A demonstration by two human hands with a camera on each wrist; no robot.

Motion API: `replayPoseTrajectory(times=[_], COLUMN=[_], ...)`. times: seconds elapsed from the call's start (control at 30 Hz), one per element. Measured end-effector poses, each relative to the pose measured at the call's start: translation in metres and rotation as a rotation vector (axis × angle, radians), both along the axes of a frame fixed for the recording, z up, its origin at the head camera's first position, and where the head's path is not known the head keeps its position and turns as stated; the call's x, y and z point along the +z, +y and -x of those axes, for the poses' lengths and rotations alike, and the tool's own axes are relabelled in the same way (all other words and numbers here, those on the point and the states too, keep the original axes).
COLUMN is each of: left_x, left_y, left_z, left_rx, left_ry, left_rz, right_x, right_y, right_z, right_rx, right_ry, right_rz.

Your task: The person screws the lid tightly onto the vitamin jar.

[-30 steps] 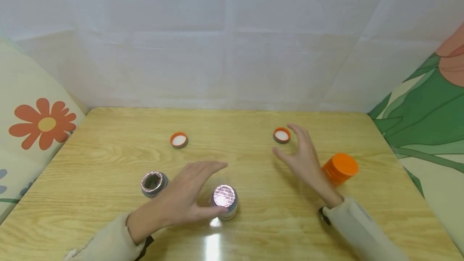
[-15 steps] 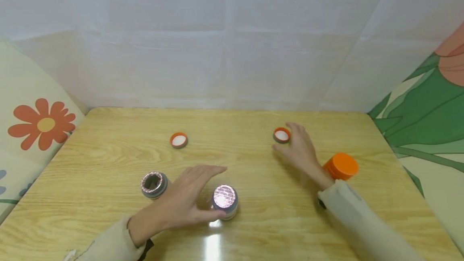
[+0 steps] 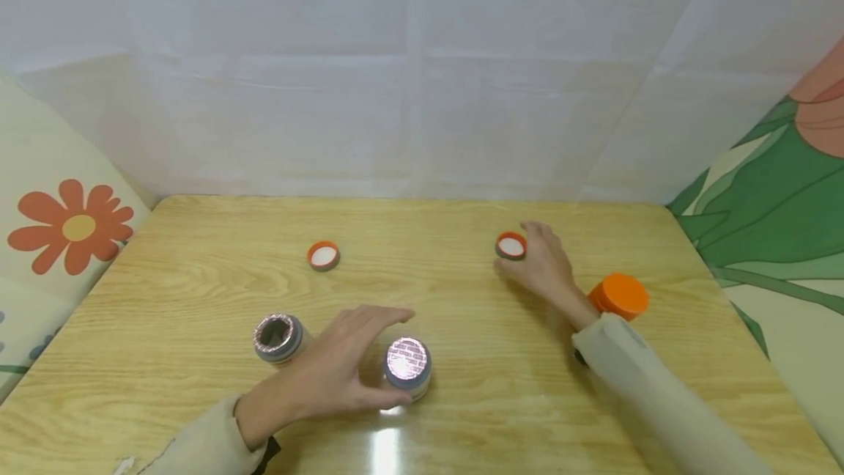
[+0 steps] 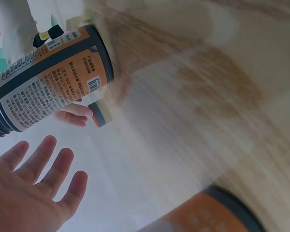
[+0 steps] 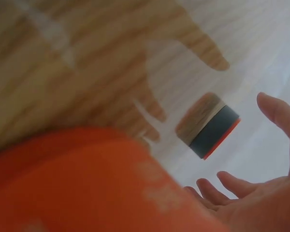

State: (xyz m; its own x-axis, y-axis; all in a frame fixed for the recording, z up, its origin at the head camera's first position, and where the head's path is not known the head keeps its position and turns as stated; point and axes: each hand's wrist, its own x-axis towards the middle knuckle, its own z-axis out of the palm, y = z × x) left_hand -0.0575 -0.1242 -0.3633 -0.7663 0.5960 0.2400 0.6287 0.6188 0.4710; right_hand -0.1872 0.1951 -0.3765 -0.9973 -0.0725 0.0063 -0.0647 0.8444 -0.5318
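Reaching in at the lid (image 3: pixel 511 246), far right on the table (image 3: pixel 422 233): our right hand (image 3: pixel 541 262) has edged farther over since a second ago, putting the lid between thumb and wide-spread fingers, ungripped. Our left hand (image 3: pixel 332 369) stays wide around the foil-topped can (image 3: pixel 406 363), near centre; contact unclear.

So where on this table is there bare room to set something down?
Bare table lies between the left lid and right lid, between the sealed jar and right sleeve, and left of the open jar. Crowded: the left hand between those jars, and the right hand at the right lid, the orange jar close by.
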Motion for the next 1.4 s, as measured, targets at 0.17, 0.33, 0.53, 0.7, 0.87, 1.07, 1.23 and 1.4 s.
replayPoseTrajectory(times=[0.17, 0.33, 0.53, 0.7, 0.87, 1.07, 1.23, 1.4], left_x=[-0.004, -0.009, -0.014, -0.016, -0.017, -0.019, -0.02, -0.022], left_y=[0.001, 0.002, 0.004, 0.005, 0.005, 0.006, 0.006, 0.006], left_z=[-0.001, -0.002, -0.004, -0.004, -0.004, -0.004, -0.004, -0.004], left_rx=[-0.009, -0.013, -0.013, -0.017, -0.016, -0.006, 0.003, 0.002], left_ry=[-0.07, -0.157, -0.184, -0.177, -0.163, -0.184, -0.213, -0.237], left_rz=[-0.009, -0.032, -0.024, -0.02, -0.026, -0.032, -0.049, -0.081], right_x=[-0.003, -0.003, -0.003, -0.002, -0.001, -0.002, -0.002, -0.002], right_y=[0.005, 0.007, 0.007, 0.009, 0.008, 0.008, 0.009, 0.007], right_z=[0.004, 0.004, 0.005, 0.005, 0.004, 0.002, 0.0, -0.004], right_rx=[0.01, 0.02, 0.044, 0.051, 0.063, 0.086, 0.092, 0.09], right_ry=[-0.049, -0.08, -0.089, -0.081, -0.064, -0.036, -0.044, -0.067], right_rz=[-0.032, -0.052, -0.071, -0.072, -0.052, -0.011, 0.046, 0.076])
